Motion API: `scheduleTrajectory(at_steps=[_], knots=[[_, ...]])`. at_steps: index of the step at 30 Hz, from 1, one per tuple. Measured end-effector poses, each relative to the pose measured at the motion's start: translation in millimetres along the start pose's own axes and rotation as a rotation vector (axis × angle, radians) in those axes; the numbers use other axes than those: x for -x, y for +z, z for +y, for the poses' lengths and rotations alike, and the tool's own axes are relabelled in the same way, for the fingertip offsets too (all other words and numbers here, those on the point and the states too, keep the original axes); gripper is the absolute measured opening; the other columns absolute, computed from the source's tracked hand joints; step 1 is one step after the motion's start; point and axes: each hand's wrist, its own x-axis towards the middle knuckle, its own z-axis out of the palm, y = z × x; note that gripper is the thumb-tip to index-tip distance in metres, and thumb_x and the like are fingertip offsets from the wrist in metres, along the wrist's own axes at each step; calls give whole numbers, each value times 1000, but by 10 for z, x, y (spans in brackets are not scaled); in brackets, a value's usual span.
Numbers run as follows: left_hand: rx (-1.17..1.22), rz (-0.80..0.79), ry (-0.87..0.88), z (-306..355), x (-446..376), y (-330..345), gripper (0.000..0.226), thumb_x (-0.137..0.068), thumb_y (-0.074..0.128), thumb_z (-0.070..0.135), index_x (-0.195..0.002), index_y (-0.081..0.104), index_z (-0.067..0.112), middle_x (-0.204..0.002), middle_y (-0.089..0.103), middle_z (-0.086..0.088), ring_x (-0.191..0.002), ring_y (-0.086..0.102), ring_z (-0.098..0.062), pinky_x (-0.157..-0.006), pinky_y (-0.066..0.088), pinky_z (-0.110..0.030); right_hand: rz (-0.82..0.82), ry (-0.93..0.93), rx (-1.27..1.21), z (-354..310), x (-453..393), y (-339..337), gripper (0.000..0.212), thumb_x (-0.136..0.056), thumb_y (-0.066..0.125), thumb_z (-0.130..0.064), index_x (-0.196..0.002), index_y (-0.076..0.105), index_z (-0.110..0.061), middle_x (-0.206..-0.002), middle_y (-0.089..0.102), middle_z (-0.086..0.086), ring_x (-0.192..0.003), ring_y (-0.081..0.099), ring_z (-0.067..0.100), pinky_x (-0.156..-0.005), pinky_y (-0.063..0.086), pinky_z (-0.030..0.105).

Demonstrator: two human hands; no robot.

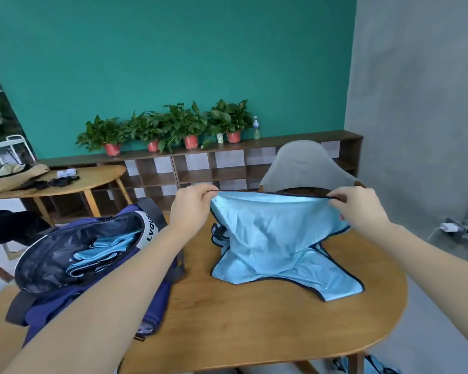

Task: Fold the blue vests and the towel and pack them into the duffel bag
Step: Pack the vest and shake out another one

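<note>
A light blue vest [270, 238] with dark trim hangs stretched between my hands above the wooden table [254, 327]. Its lower part rests crumpled on the tabletop. My left hand [192, 205] pinches the top hem at the left end. My right hand [354, 207] pinches the same hem at the right end. To the left lies the navy duffel bag [73, 265], unzipped, with folded blue vests [103, 252] showing inside. No towel is visible.
A grey chair [305, 166] stands behind the table. A low shelf [200, 168] with potted plants [173, 128] lines the teal wall. A second table [65, 182] at the left has another person's arm on it. Blue fabric [376, 367] lies on the floor at the bottom right.
</note>
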Motion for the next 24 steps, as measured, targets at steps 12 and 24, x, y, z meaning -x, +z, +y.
scheduleTrajectory(at_steps=[12,24], knots=[[-198,-611,113,-775,1904,309,24,-98,59,18,-111,74,32,-110,70,14,-105,64,-9,-94,52,-33,-555,-298,302,813,1459,476,23,-97,55,-52,-112,70,-43,-114,59,-26,-110,56,-2,-82,41,14],[-279,-636,212,-374,1749,367,33,-96,45,28,-114,73,31,-116,71,15,-110,62,-8,-91,50,-29,-525,-270,224,611,1375,543,52,-92,34,-76,-104,69,-40,-100,65,-25,-91,60,-1,-82,53,26]])
